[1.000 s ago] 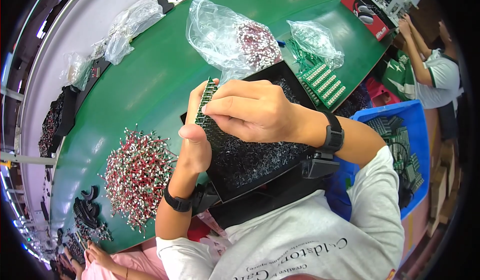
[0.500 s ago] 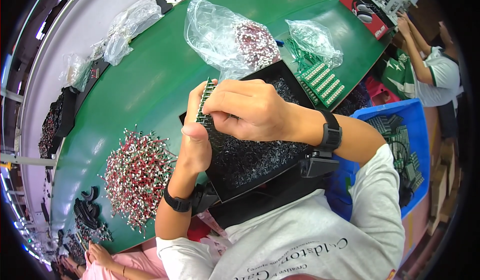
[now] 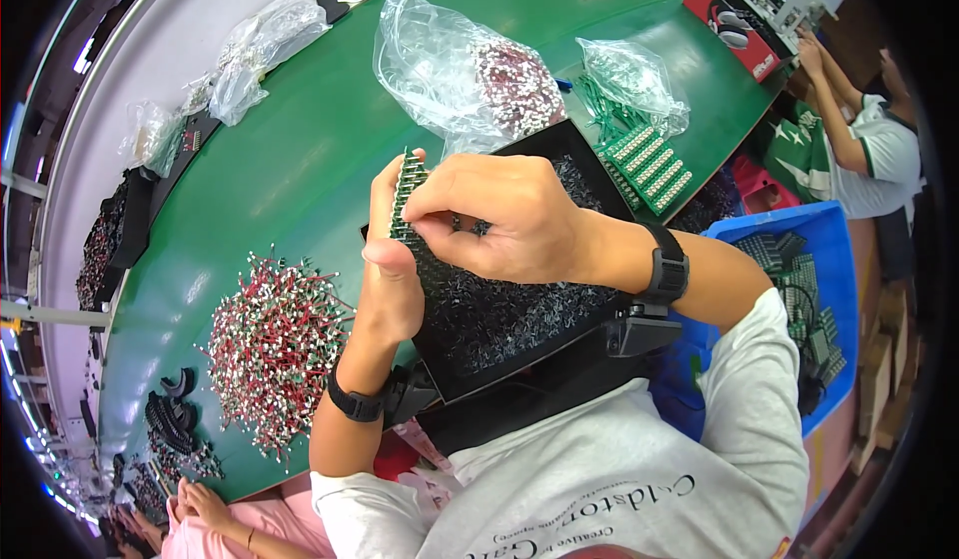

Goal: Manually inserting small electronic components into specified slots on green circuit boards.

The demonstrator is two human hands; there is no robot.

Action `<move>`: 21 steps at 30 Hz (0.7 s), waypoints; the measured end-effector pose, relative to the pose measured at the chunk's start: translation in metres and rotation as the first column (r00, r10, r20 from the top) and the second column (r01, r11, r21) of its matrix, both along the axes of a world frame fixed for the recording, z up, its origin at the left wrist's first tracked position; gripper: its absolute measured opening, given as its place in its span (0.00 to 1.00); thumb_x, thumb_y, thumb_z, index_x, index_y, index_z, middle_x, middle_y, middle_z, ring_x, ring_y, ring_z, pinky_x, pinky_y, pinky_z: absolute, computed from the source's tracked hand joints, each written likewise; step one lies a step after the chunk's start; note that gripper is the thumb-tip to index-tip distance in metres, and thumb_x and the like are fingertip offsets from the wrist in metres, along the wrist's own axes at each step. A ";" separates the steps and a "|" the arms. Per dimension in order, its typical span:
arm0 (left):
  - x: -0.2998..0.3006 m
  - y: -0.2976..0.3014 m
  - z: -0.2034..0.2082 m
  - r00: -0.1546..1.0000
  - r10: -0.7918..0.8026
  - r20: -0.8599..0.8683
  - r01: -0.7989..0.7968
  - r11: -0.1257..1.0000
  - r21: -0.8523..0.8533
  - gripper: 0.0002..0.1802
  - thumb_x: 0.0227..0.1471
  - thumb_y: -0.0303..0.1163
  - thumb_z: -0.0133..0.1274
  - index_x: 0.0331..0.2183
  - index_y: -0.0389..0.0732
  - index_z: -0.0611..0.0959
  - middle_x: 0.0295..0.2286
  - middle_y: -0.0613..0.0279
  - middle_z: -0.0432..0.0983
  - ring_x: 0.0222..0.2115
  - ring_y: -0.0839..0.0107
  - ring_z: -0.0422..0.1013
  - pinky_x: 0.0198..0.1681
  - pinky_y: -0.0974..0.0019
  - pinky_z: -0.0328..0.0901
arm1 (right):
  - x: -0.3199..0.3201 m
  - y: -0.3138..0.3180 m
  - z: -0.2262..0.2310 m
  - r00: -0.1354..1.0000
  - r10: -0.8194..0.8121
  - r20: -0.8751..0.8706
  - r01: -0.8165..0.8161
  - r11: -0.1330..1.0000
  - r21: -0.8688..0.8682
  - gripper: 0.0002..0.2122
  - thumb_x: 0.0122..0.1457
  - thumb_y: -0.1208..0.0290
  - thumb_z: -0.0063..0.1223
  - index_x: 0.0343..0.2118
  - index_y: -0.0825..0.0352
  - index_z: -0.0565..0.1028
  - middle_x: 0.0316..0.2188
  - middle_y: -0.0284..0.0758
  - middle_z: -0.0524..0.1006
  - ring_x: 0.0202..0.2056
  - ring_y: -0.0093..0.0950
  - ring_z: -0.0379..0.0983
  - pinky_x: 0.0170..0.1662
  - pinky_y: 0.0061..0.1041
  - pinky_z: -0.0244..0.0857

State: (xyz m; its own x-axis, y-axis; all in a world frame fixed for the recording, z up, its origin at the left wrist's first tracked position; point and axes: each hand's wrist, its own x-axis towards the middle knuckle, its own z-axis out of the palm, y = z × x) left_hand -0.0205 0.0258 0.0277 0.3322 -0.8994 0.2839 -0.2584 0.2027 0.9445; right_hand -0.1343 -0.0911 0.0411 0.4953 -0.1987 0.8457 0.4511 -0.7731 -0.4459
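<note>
My left hand [image 3: 393, 289] holds a green circuit board [image 3: 408, 191] on edge, with small pale parts standing in rows along its face. My right hand [image 3: 514, 214] is closed in a pinch, its fingertips at the board's right side. Whatever sits between those fingertips is too small to make out. Dark bits show in the gap below the right index finger. Beneath both hands lies a tilted black tray [image 3: 447, 386] filled with many tiny black parts [image 3: 489, 331].
Red-and-white wire leads [image 3: 275, 349] lie heaped at left. Clear bags [image 3: 430, 64] and stacked green boards [image 3: 649, 169] lie beyond the tray. A blue bin [image 3: 844, 289] of boards stands right. Co-workers' hands [image 3: 205, 509] show lower left, and another person [image 3: 879, 149] works far right.
The board in my left hand has turned slightly, so more of its face shows. My right fingertips have shifted a little left along it and stay pinched.
</note>
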 end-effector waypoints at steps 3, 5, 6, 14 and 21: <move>-0.001 0.001 0.005 1.000 0.007 0.025 -0.008 1.000 0.013 0.69 0.43 0.85 0.30 0.63 0.29 0.55 0.46 0.57 0.68 0.45 0.69 0.69 0.52 0.63 0.63 | -0.001 0.001 0.001 1.000 0.001 -0.013 0.000 1.000 0.025 0.08 0.48 0.85 0.62 0.32 0.69 0.79 0.25 0.36 0.78 0.23 0.26 0.75 0.24 0.22 0.69; -0.004 0.000 0.006 1.000 0.011 0.010 -0.012 1.000 0.024 0.71 0.42 0.86 0.31 0.63 0.29 0.55 0.46 0.57 0.68 0.45 0.69 0.69 0.52 0.63 0.63 | -0.002 0.001 0.000 0.999 -0.001 -0.035 0.003 0.999 0.052 0.07 0.48 0.84 0.62 0.31 0.69 0.78 0.25 0.36 0.78 0.23 0.25 0.75 0.25 0.21 0.70; -0.005 0.000 0.006 1.000 0.016 -0.003 -0.016 0.999 0.034 0.72 0.40 0.87 0.32 0.64 0.29 0.54 0.46 0.57 0.68 0.44 0.69 0.69 0.52 0.64 0.63 | -0.003 0.001 0.000 0.999 -0.002 -0.035 0.004 0.999 0.053 0.07 0.48 0.84 0.62 0.31 0.69 0.78 0.25 0.36 0.78 0.23 0.25 0.75 0.25 0.21 0.70; -0.002 -0.002 0.000 0.994 0.049 -0.097 -0.048 0.999 0.018 0.75 0.36 0.89 0.29 0.65 0.30 0.52 0.46 0.58 0.67 0.48 0.69 0.67 0.54 0.64 0.62 | -0.008 -0.003 0.006 0.991 0.079 -0.111 -0.046 0.961 0.273 0.06 0.47 0.84 0.61 0.29 0.70 0.78 0.23 0.34 0.77 0.23 0.23 0.76 0.26 0.19 0.70; 0.000 0.000 0.008 0.998 -0.010 -0.070 0.013 0.999 0.046 0.76 0.36 0.89 0.26 0.66 0.31 0.51 0.47 0.59 0.67 0.48 0.69 0.67 0.55 0.64 0.61 | -0.007 -0.003 0.006 0.995 0.082 -0.055 -0.077 0.993 0.088 0.09 0.46 0.86 0.61 0.31 0.69 0.79 0.23 0.35 0.75 0.23 0.25 0.75 0.25 0.21 0.69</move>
State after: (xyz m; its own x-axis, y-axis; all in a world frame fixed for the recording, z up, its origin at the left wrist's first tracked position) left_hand -0.0203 0.0260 0.0352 0.3393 -0.9150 0.2183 -0.1898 0.1607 0.9686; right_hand -0.1412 -0.0941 0.0468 0.5603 -0.2272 0.7965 0.4810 -0.6936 -0.5362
